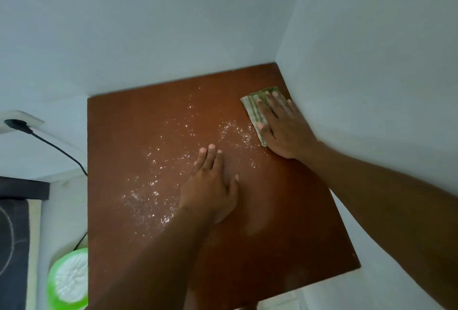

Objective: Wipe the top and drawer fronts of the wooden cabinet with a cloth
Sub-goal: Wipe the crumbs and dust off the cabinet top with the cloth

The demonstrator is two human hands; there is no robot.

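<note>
Hands: 2, flat (fingers straight) | right hand (pixel 282 128) presses 1 cloth (pixel 251 108) by right wall (pixel 371 66) | left hand (pixel 210 190) mid cabinet top (pixel 285 223) | front part open

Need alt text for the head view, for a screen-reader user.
The right hand presses a green striped cloth flat on the far right corner of a brown cabinet top, beside the wall. The left hand lies flat near the middle, among scattered white specks. A plugged-in cable runs at left.
</note>
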